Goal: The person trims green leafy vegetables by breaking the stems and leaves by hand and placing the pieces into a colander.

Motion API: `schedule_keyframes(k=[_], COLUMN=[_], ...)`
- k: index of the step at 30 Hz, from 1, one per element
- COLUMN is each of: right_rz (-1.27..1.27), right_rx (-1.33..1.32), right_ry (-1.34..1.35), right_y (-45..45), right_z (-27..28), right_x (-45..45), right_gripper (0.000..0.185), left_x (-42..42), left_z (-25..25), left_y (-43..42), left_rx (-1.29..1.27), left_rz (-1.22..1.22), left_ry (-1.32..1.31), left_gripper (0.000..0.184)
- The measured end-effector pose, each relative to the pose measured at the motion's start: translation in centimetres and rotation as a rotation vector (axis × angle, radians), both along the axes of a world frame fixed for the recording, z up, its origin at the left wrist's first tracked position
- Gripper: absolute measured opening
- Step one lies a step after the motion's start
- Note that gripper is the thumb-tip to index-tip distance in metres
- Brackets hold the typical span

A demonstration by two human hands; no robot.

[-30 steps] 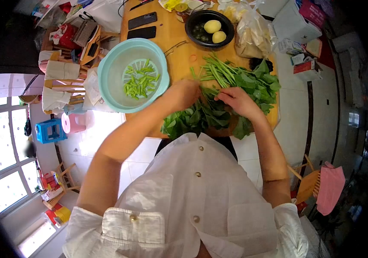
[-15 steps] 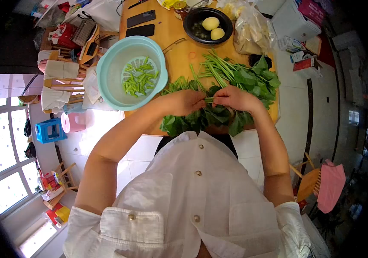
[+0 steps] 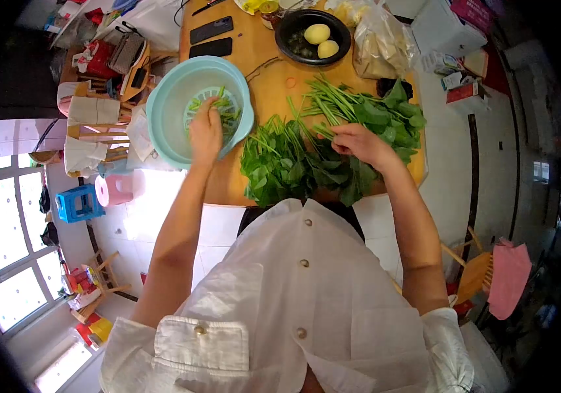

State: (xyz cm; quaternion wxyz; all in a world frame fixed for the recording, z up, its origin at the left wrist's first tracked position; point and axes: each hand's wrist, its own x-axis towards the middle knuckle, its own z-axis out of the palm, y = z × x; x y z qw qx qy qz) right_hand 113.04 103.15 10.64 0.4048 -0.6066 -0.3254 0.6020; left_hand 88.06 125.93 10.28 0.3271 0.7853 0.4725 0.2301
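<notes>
My left hand (image 3: pixel 206 134) reaches inside the light blue basin (image 3: pixel 246 121), over cut green stem pieces (image 3: pixel 226 103); whether its fingers hold any is hidden. My right hand (image 3: pixel 359 144) is closed on a green stem (image 3: pixel 323 130) above the table. Below and between my hands, a heap of leafy greens (image 3: pixel 280 164) lies along the table's near edge. A second bunch of greens (image 3: pixel 385 118), its long stems pointing left, rests beyond my right hand.
On the wooden table (image 3: pixel 261 85) are two phones (image 3: pixel 211 39), a black bowl (image 3: pixel 293 46) with two peeled yellow items, a jar (image 3: pixel 270 13) and a plastic bag (image 3: pixel 382 49). A blue stool (image 3: pixel 79 202) and pink stool (image 3: pixel 112 188) stand left.
My left hand has left the greens and moved left into the basin. My right hand has stayed near the leafy heap, closed on a stem.
</notes>
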Motion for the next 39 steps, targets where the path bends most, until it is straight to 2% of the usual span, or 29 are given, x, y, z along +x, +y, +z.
schedule_keyframes(k=[1, 2, 4, 6, 8, 10, 11, 13, 16, 17, 19, 22, 23, 25, 29, 31, 32, 34, 35, 36, 38, 39], right_rz=[0.014, 0.018, 0.0, 0.057, 0.122, 0.157, 0.159, 0.171, 0.22, 0.22, 0.236, 0.257, 0.256, 0.262, 0.276, 0.16, 0.16, 0.131, 0.137, 0.192, 0.244, 0.287], right_rx=[0.034, 0.034, 0.003, -0.009, -0.026, -0.032, -0.031, -0.082, -0.044, -0.042, -0.04, 0.053, 0.05, 0.109, 0.03, 0.014, 0.014, -0.05, -0.055, -0.046, -0.028, 0.034], right_ry=[-0.006, -0.006, -0.008, -0.021, -0.035, -0.099, -0.1, -0.182, -0.272, -0.272, -0.227, -0.306, -0.305, -0.466, -0.401, -0.302, -0.301, -0.276, -0.276, -0.31, -0.347, -0.384], right_y=[-0.1, 0.0, 0.4, 1.1, 1.6, 2.2, 2.5, 2.7, 2.3, 2.3, 2.2, 2.0, 1.8, 1.9, 2.3, 2.4, 2.2, 1.5, 1.3, 1.4, 2.3, 2.5], right_z=[-0.2, 0.3, 1.7, 1.4, 1.0, 0.5, 0.8, 1.4, -0.1, -0.1, 0.1, -1.8, -1.7, -1.2, -1.6, -1.7, -1.7, -1.8, -1.4, -0.5, 0.0, 0.0], right_x=[0.0, -0.2, -1.0, -0.9, -0.9, -1.3, -1.6, -2.0, -2.0, -1.9, -1.6, -0.9, -1.0, -1.4, -2.0, -2.3, -2.4, -2.2, -2.4, -2.6, -3.1, -3.3], right_gripper=[0.017, 0.017, 0.018, 0.018, 0.018, 0.017, 0.017, 0.016, 0.016, 0.016, 0.019, 0.023, 0.023, 0.025, 0.026, 0.026, 0.026, 0.026, 0.026, 0.026, 0.026, 0.026], left_x=[-0.7, -1.0, -1.5, 1.6, 4.2, 6.1, 6.5, 7.1, 7.4, 7.2, 7.0, 6.7, 6.5, 6.1, 5.8, 5.9, 5.7, 5.3, 5.0, 5.0, 5.5, 5.7], left_z=[-1.6, -2.1, -3.0, 1.5, 2.4, 3.6, 3.3, 2.7, 4.3, 4.2, 3.7, 2.1, 2.4, 3.2, 1.9, -1.2, -0.6, 0.6, 0.9, 0.9, 1.6, 3.3], left_y=[0.6, 0.6, 0.8, -1.8, -4.4, -6.9, -7.3, -7.7, -7.6, -7.4, -6.9, -7.2, -7.4, -7.5, -7.1, -6.2, -5.8, -4.9, -5.3, -5.9, -7.0, -7.3], left_rx=[-0.001, 0.367, 0.735, 0.607, 0.303, 0.223, 0.224, 0.204, 0.195, 0.196, 0.358, 0.309, 0.306, 0.171, 0.226, 0.331, 0.331, -0.029, -0.122, -0.123, 0.026, -0.048], left_rz=[0.001, 0.007, 0.016, -0.223, -0.618, -0.93, -0.928, -0.991, -1.003, -1.002, -0.948, -0.831, -0.833, -0.893, -0.882, -0.524, -0.523, -0.263, -0.391, -0.386, -0.831, -0.974], left_ry=[0.0, 0.312, 0.629, 0.217, -0.005, -0.018, -0.018, 0.358, 0.462, 0.463, 0.391, 0.358, 0.358, 0.24, 0.276, 0.395, 0.395, 0.007, 0.04, 0.04, -0.093, 0.076], left_gripper=[0.031, 0.029, 0.028, 0.041, 0.041, 0.028, 0.028, 0.016, 0.015, 0.015, 0.015, 0.015, 0.015, 0.014, 0.012, 0.01, 0.01, 0.012, 0.015, 0.015, 0.014, 0.013])
